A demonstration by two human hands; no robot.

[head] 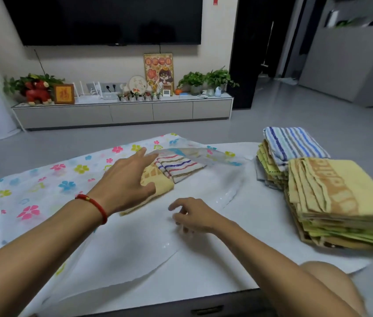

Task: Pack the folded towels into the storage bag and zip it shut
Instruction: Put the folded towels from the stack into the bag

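Lower left to centre: storage bag (43,186) flat on the worktop (245,227). Left hand (126,186), fingers spread, pressing a yellow towel (160,184) beside a striped towel (178,167) under the clear flap. Right hand (194,216), fingers loosely curled, pinning the plastic. Best pushed deep, flat. Right edge: towel stacks (331,197) waiting.

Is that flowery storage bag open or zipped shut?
Open. The storage bag's clear flap is lifted by the left hand, and a striped towel and a yellow towel show underneath.

No legible text; only blurred lettering on the top yellow towel (341,191) and framed characters (64,94).
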